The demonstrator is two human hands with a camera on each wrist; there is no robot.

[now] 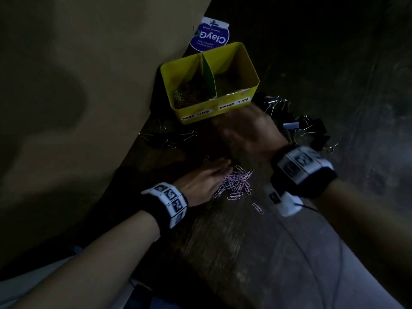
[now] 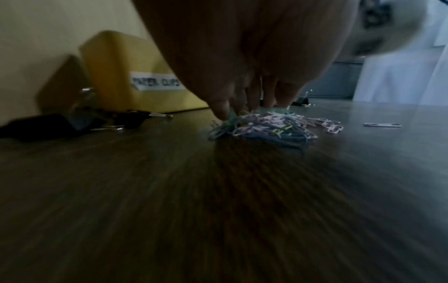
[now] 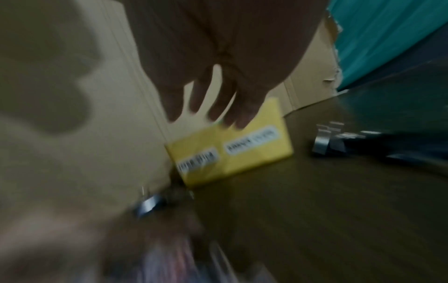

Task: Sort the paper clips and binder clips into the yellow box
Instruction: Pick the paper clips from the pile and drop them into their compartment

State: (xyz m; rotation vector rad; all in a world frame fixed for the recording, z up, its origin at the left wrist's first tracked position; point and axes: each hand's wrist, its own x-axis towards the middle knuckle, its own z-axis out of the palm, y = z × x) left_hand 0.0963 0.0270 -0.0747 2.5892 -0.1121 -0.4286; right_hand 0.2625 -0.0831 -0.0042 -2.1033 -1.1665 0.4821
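Note:
The yellow box (image 1: 250, 63) stands against cardboard, split by a green divider. Its left half, labelled PAPER CLIPS, holds several clips; the right half, labelled BINDER CLIPS, looks bare. A pile of pink and pastel paper clips (image 1: 238, 182) lies on the dark wooden table in front of it. My left hand (image 1: 225, 168) reaches onto the pile's left edge, its fingertips (image 2: 224, 113) touching the paper clips (image 2: 271, 126). My right hand (image 1: 231, 123) hovers, blurred, before the box's front wall (image 3: 242, 153) with fingers (image 3: 174, 107) spread and nothing in them. Black binder clips (image 1: 308, 130) lie to the right.
More black binder clips (image 1: 165, 140) lie left of the box by the cardboard sheet (image 1: 66, 108). A blue ClayGo packet (image 1: 209, 34) sits behind the box. One loose paper clip (image 1: 258, 208) lies nearer to me. A thin cable runs from the right wristband.

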